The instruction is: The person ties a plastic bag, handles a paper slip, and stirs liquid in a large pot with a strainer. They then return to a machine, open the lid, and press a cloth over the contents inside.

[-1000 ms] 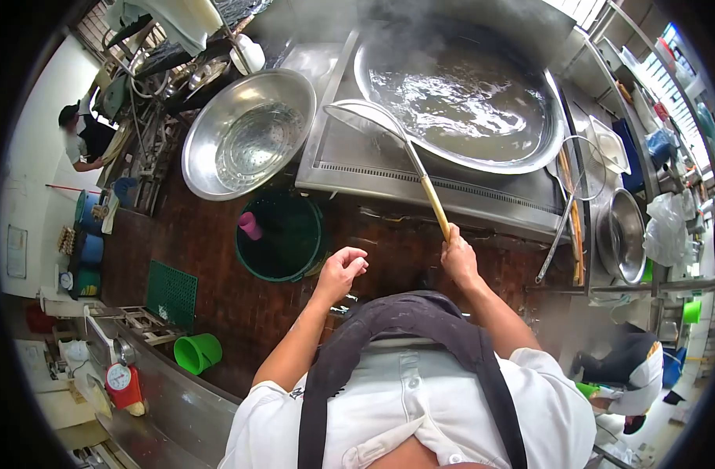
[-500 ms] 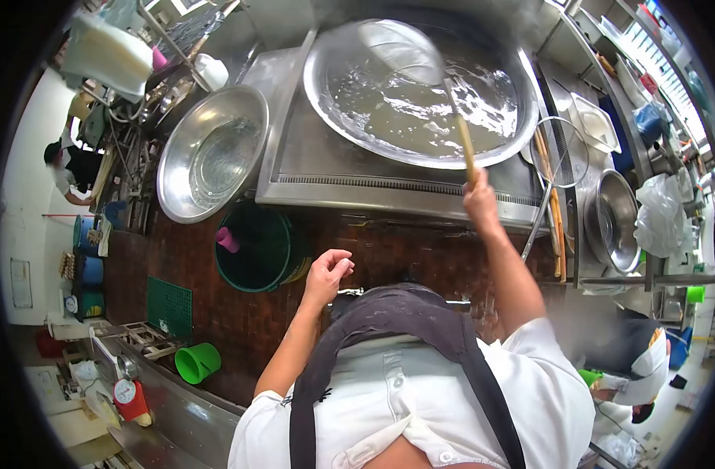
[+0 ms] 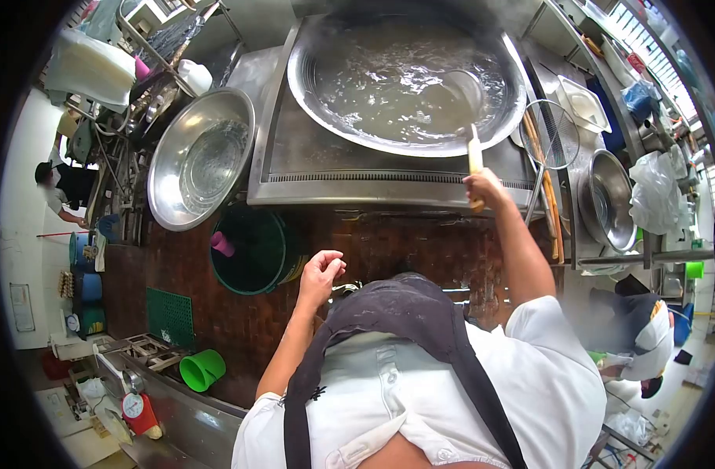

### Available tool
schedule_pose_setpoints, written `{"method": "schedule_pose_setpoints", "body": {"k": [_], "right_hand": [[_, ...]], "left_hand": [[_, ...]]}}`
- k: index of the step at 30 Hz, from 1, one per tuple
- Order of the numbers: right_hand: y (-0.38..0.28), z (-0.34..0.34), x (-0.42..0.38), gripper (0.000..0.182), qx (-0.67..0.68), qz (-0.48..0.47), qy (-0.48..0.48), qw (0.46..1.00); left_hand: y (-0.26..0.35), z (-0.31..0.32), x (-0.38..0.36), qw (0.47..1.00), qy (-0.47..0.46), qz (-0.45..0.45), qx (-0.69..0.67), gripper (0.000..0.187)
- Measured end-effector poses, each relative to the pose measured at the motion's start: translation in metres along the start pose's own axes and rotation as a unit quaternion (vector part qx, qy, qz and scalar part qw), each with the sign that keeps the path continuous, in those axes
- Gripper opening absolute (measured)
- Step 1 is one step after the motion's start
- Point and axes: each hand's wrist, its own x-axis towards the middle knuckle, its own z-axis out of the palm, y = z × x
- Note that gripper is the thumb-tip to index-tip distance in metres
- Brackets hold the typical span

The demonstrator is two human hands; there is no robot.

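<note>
My right hand [image 3: 484, 187] is wrapped around the wooden handle of a skimmer [image 3: 475, 152]. The skimmer's broad round head dips into the cloudy, steaming liquid at the right side of a very large metal pan [image 3: 357, 134]. In front of my apron, my left hand [image 3: 320, 275] hovers with its fingers curled in and nothing visible in them. Nearest to it is a dark green bucket [image 3: 252, 258] on the floor, with a pink cup [image 3: 222, 244] at its rim.
A wide steel bowl [image 3: 166, 176] stands left of the stove top [image 3: 311, 168]. To the right are a round wire strainer [image 3: 551, 133], long wooden sticks [image 3: 553, 219] and another steel bowl [image 3: 600, 199]. Other people are at far left [image 3: 68, 187] and lower right [image 3: 647, 328].
The skimmer head has come down from above the back of the pan into the liquid at the right. My right hand has moved slightly right and stays on the handle.
</note>
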Motion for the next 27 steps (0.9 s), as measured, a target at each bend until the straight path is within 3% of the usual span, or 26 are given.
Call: {"method": "schedule_pose_setpoints", "body": {"k": [2,7,14,16,18,21,22,24,25,27], "right_hand": [[-0.025,0.061,-0.023,0.003,-0.041,0.063,0.034,0.997],[-0.045,0.160,-0.041,0.012,0.089,0.104,-0.015,0.990],[-0.076,0.245,-0.074,0.015,0.130,0.047,-0.093,0.986],[-0.078,0.258,-0.081,0.014,0.090,0.005,-0.133,0.987],[-0.083,0.271,-0.100,0.014,-0.014,-0.003,-0.113,0.994],[-0.069,0.275,-0.134,0.040,-0.173,-0.051,-0.053,0.982],[-0.069,0.274,-0.149,0.043,-0.264,-0.068,-0.027,0.962],[0.013,0.264,-0.125,0.042,-0.436,-0.266,0.086,0.856],[0.036,0.255,-0.116,0.042,-0.436,-0.265,0.087,0.855],[0.061,0.239,-0.105,0.045,-0.501,-0.117,0.032,0.857]], "left_hand": [[-0.001,-0.008,-0.002,1.000,-0.005,0.005,0.005,0.016],[-0.007,-0.027,-0.004,0.999,-0.019,0.030,-0.008,0.017],[-0.011,-0.043,-0.011,0.998,-0.048,0.035,0.022,0.015],[-0.010,-0.050,-0.012,0.998,-0.050,0.035,0.010,0.015],[-0.004,-0.057,-0.016,0.998,-0.040,0.041,0.009,0.016],[-0.005,-0.070,-0.019,0.999,-0.018,0.044,0.004,0.016],[-0.008,-0.074,-0.020,0.999,-0.007,0.039,0.002,0.016],[-0.013,-0.077,-0.022,0.999,-0.006,0.041,-0.002,0.016],[-0.016,-0.077,-0.022,0.999,-0.008,0.033,-0.009,0.016],[-0.018,-0.073,-0.022,0.999,-0.012,0.025,-0.016,0.016]]}}
